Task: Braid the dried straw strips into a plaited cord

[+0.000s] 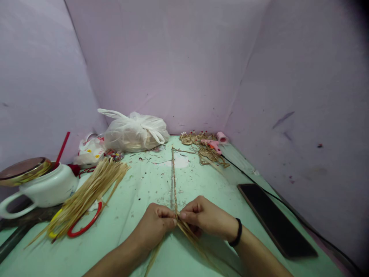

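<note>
A thin braid of straw-coloured fibre (pixel 174 179) runs straight away from me along the table's middle. At its near end, my left hand (pixel 158 221) pinches the fibre strands between thumb and forefinger. Close beside it on the right, my right hand (pixel 203 219) also pinches strands at the same spot, with a black band round its wrist. Loose strands (pixel 194 242) fan out below both hands toward the near edge. The other fingers of each hand are curled and partly hidden.
At left lie a fibre bundle (pixel 92 192), red-handled scissors (pixel 86 227) and a white mug (pixel 50 186). A white plastic bag (pixel 135 132) sits at the back. Coiled braid (pixel 211 156), a pink glue gun (pixel 212 145) with a black cable, and a dark phone (pixel 275 219) are on the right.
</note>
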`<state>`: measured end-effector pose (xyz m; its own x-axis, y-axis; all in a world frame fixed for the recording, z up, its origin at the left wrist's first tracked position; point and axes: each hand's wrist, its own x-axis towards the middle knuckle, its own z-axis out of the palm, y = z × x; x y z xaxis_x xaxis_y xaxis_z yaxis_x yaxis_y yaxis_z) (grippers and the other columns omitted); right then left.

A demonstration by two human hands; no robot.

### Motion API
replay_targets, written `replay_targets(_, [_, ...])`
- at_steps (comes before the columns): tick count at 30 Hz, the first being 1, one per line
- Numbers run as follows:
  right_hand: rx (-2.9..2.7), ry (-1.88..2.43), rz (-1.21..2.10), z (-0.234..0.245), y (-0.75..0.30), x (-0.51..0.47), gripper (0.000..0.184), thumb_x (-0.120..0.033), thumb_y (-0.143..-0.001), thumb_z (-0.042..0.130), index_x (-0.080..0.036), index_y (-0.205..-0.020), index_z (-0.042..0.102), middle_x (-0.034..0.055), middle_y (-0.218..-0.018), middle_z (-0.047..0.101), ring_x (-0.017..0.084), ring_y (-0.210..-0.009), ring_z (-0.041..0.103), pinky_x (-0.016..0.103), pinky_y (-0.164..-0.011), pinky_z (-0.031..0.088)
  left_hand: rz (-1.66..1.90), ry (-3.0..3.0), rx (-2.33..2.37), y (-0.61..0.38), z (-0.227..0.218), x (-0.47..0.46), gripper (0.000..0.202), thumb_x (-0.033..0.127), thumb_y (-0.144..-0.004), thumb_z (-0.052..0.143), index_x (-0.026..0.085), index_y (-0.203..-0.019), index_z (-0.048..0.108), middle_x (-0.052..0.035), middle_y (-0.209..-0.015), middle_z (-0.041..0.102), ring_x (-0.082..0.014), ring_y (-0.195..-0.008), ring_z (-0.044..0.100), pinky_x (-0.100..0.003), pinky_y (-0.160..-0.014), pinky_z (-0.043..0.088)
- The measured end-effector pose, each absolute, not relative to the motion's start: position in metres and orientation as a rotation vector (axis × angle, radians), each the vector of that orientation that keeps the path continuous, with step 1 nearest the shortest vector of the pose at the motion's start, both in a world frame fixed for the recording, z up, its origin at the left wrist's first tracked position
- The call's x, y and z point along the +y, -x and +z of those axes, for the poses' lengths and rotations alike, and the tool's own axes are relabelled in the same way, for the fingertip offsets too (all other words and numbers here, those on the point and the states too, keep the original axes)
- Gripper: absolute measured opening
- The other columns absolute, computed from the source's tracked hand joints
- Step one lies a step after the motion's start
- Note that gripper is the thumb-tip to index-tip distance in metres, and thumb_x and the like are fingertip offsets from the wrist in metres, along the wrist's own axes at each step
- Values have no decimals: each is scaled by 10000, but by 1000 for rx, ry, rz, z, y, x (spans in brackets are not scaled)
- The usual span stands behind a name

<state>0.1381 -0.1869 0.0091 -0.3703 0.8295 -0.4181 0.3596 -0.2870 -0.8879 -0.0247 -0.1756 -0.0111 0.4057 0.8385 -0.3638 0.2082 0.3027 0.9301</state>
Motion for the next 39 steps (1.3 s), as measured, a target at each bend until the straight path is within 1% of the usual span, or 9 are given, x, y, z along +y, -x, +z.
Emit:
replay_targets(4, [-1693, 1449, 1645, 7, -141, -187, 305, -301, -729, 504, -152, -474, 426, -47, -416, 380, 49, -389, 342, 184, -402, 292, 556, -1212, 1145, 23, -8, -176, 109, 225, -512, 537, 125, -471, 523, 46, -417, 383, -55, -437, 278, -212, -447, 183])
replay_targets(10, [-1779, 1361, 1593, 8, -143, -187, 346, -260, -716, 500, -164, -435, 323, -70, -393, 269, 31, -382, 209, 200, -379, 167, 563, -1234, 1143, 23, -8, -175, 125, 227, -505, 543, 126, -443, 502, 58, -391, 329, -48, -430, 245, -214, -446, 164])
replay_targets(14, [-1692, 1329, 1674, 4, -138, -188, 277, -215, -676, 495, -152, -423, 403, -60, -370, 346, 31, -357, 283, 184, -374, 208, 554, -1250, 1128, 25, -12, -175, 139, 243, -511, 556, 120, -462, 514, 53, -404, 343, -52, -436, 257, -218, -447, 164])
replay_targets(17, [-1556, 1403, 1681, -2, -133, -187, 147, -203, -622, 510, -140, -489, 517, -42, -387, 438, 48, -358, 379, 176, -382, 285, 549, -1244, 1120, 26, -13, -175, 155, 261, -515, 564, 119, -478, 516, 49, -415, 354, -55, -439, 261, -219, -447, 169])
replay_targets(19, [-1492, 1463, 1647, -5, -131, -187, 83, -190, -586, 519, -134, -536, 556, -40, -396, 458, 52, -356, 389, 177, -378, 300, 539, -1260, 1124, 25, -12, -175, 157, 259, -522, 557, 121, -469, 504, 51, -415, 342, -55, -442, 253, -220, -448, 168])
replay_targets(27, [-1577, 1603, 1467, -6, -127, -187, 98, -113, -540, 458, -139, -449, 482, -52, -376, 384, 34, -363, 305, 178, -355, 198, 510, -1468, 1152, 23, -10, -176, 103, 199, -546, 471, 130, -473, 494, 40, -474, 372, -75, -501, 309, -211, -480, 239])
replay_targets(32, [-1491, 1609, 1502, -9, -125, -186, 107, -93, -521, 472, -134, -423, 471, -65, -350, 337, 24, -353, 258, 183, -349, 166, 435, -1740, 1242, 23, -10, -177, 114, 170, -549, 403, 148, -444, 440, 34, -456, 340, -84, -492, 326, -217, -466, 216])
replay_targets(34, [-1457, 1599, 1562, -6, -124, -186, 105, -110, -521, 498, -132, -420, 484, -65, -342, 353, 24, -340, 273, 176, -342, 187, 432, -1825, 1300, 23, -10, -178, 123, 172, -554, 398, 152, -438, 433, 32, -445, 340, -88, -487, 339, -218, -466, 209])
replay_targets(39, [-1312, 1543, 1820, 2, -123, -187, 115, -213, -568, 532, -124, -498, 550, -5, -462, 537, 71, -405, 484, 193, -429, 392, 432, -1785, 1321, 23, -14, -180, 128, 180, -556, 402, 149, -443, 453, 30, -443, 352, -90, -484, 337, -216, -459, 217])
